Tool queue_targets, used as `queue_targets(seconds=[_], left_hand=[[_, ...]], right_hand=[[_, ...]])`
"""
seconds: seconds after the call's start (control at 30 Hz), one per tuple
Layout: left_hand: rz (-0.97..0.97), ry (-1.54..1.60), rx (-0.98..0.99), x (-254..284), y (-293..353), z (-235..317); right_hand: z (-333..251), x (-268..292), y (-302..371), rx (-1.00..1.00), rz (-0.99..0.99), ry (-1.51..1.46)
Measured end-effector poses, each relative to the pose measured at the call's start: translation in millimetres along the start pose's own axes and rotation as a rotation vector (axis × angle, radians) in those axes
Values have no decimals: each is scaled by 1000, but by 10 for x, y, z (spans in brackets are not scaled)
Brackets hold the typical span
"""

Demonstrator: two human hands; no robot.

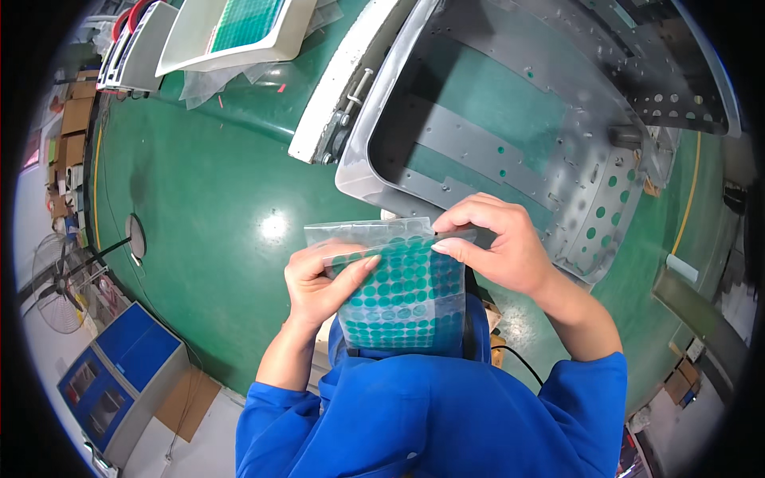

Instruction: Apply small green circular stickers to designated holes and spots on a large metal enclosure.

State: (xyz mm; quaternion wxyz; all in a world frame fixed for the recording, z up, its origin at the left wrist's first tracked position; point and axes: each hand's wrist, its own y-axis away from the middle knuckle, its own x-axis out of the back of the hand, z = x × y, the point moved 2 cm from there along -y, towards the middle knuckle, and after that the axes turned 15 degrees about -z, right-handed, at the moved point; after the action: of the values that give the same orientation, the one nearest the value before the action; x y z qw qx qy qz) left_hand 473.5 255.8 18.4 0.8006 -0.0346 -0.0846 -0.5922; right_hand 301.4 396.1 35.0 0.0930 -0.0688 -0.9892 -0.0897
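Note:
In front of my body I hold up a clear plastic bag [343, 233] with sheets of round green stickers [398, 287] in it. My left hand [319, 279] pinches the bag's left side, thumb lying across the front. At the upper right corner my right hand [498, 243] grips the bag's edge between thumb and fingers. The bag hangs with its top edge away from me, and rows of green dots show through the plastic. Just beyond my right hand stands a large grey metal cabinet frame [382, 187], open toward me, with many holes in its panels.
A white tray [263, 54] with a green dotted sheet stands at the far left on loose plastic. A white bar with metal fittings [319, 131] runs beside the frame. A blue-and-grey cabinet [139, 346] and a fan [60, 283] stand at left, with cardboard boxes [76, 115] farther off.

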Motion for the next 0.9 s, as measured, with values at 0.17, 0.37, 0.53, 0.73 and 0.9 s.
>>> queue_targets(seconds=[0.17,0.37,0.53,0.73,0.9], left_hand=[[39,84,121,-55,13,28],[49,99,216,-83,15,-2],[78,173,301,-103,-19,11],[265,36,270,24,105,-78],[524,9,283,445,469,-240]], right_hand=[[61,-88,116,-25,70,40],[102,-155,145,266,200,437],[110,-148,185,389,234,690],[329,184,33,19,198,116],[1371,308,-64,-371,-57,191]])
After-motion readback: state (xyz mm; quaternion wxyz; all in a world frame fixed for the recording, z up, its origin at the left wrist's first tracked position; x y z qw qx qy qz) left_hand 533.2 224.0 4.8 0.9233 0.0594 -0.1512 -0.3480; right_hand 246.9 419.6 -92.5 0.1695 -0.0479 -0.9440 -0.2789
